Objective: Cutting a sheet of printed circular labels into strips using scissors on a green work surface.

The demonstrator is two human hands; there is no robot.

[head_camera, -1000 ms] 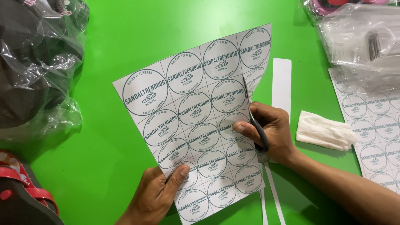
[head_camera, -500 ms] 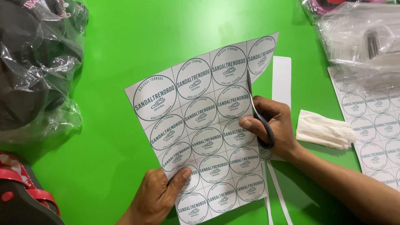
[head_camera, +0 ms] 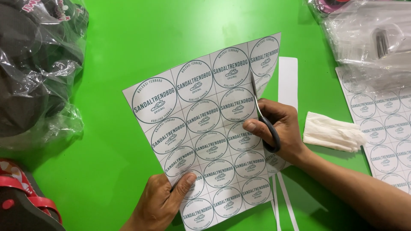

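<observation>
A white sheet printed with rows of round teal labels (head_camera: 201,128) is held tilted above the green table. My left hand (head_camera: 160,203) pinches its lower edge, thumb on top. My right hand (head_camera: 278,128) grips black-handled scissors (head_camera: 262,117). Their blades point up and away along a line between the last two label columns. The rightmost column hangs partly cut behind the blades.
A cut white paper strip (head_camera: 287,79) lies past my right hand, thin trimmings (head_camera: 284,205) near the bottom edge. A crumpled white tissue (head_camera: 332,132) and another label sheet (head_camera: 385,128) sit right. Plastic-wrapped dark goods (head_camera: 36,72) fill the left; clear bags (head_camera: 368,38) top right.
The sheet has shifted right and toward me under my hands. The scissors have advanced farther up the cut line toward the sheet's far edge.
</observation>
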